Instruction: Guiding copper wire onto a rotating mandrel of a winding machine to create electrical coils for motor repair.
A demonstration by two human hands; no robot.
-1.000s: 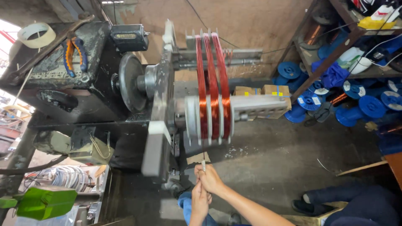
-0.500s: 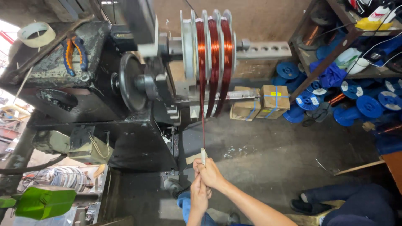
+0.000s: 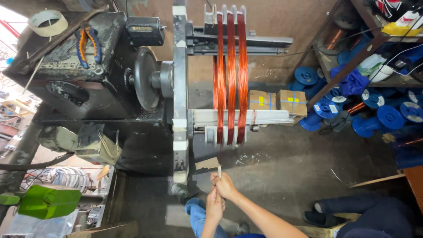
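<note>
Three bands of copper wire (image 3: 231, 79) are wound on a winding former (image 3: 180, 88) that sits on the shaft of a black winding machine (image 3: 88, 75). A thin copper strand runs down from the left band to a small white sleeve (image 3: 219, 169). My right hand (image 3: 225, 185) pinches the strand and sleeve just below the former. Directly under it, my left hand (image 3: 214, 205) grips the same strand. Both hands are closed and touch each other.
Pliers with orange and blue handles (image 3: 88, 44) and a tape roll (image 3: 47, 22) lie on the machine. Cardboard boxes (image 3: 277, 100) and blue spools (image 3: 387, 114) stand behind, by a shelf (image 3: 352, 66). A green object (image 3: 48, 200) is lower left. A dark-trousered leg (image 3: 370, 211) is lower right.
The former has turned on its shaft, so the copper bands now stand higher and more upright. My hands have stayed in place on the strand.
</note>
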